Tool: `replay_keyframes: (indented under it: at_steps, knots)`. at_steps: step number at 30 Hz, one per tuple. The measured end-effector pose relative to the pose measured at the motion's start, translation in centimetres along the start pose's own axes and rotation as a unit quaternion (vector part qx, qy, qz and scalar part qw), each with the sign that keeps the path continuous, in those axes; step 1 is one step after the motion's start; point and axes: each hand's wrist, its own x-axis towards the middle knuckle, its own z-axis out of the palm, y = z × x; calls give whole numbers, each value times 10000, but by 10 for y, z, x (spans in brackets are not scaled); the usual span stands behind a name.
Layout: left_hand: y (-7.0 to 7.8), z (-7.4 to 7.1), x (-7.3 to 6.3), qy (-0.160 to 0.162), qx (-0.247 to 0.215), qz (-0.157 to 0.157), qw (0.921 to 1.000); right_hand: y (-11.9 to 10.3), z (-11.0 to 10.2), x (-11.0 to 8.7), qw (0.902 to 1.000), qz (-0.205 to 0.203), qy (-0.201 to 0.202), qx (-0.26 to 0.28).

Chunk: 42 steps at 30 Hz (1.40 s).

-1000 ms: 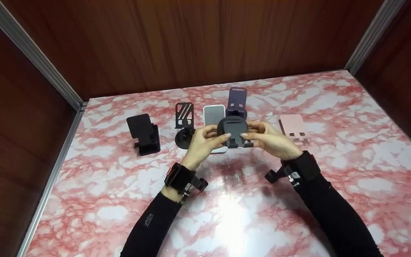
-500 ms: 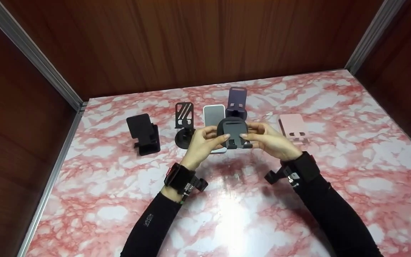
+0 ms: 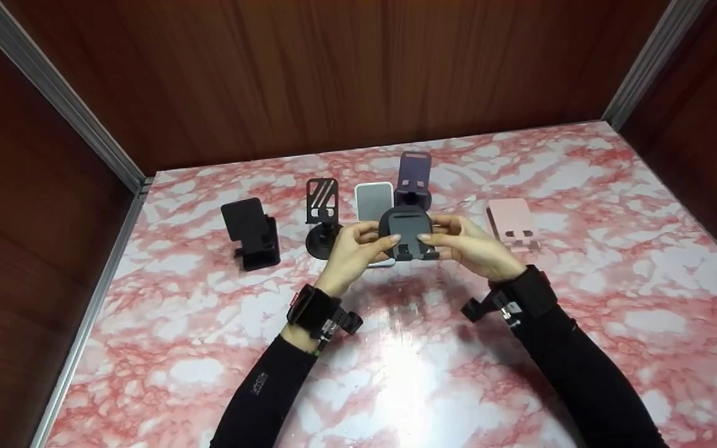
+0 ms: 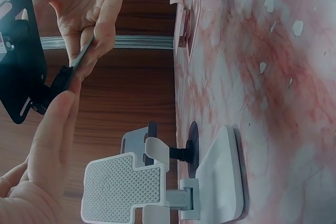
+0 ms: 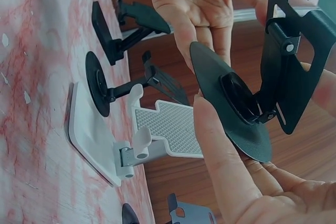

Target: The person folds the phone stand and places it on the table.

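Note:
A dark phone stand (image 3: 409,230) with a round base is held up above the table by both hands. My left hand (image 3: 356,247) pinches the base at its left edge, thumb towards me. On the opposite edge my right hand (image 3: 473,246) grips it the same way. In the right wrist view the disc base (image 5: 223,98) shows between the hands, and the hinged arm and slotted plate (image 5: 307,51) stick out from it. Directly behind, partly covered, stands a white phone stand (image 3: 373,200). A purple phone stand (image 3: 414,174) is just beyond.
On the marbled table (image 3: 196,373), a black phone stand (image 3: 251,233) stands at left, beside another black one with diagonal slots (image 3: 322,202). At right is a pink phone stand (image 3: 511,221). Wooden walls (image 3: 358,74) enclose the back and sides.
The held phone stand has dropped very slightly and tilted a little, so the slot in its plate looks darker. Both hands keep their hold in nearly the same place.

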Motion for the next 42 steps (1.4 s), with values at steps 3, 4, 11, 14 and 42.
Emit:
replay_keyframes:
  at_steps: [3, 4, 11, 14, 42]
  knots:
    - [-1, 0, 0, 10, -13, 10, 10000, 0, 0, 0, 10000, -10, 10, -31]
    - [-1, 0, 0, 19, -4, 5, 10000, 1, 0, 0, 10000, -14, 10, -39]
    - [0, 1, 0, 15, -5, -59, 10000, 1, 0, -1, 10000, -29, 71, -64]
    - [3, 1, -1, -14, -16, -98, 10000, 2, 0, -1, 9999, -37, 71, -127]
    - [-3, 0, -1, 103, 40, -193, 9998, 5, 1, -1, 9975, 163, 345, -603]
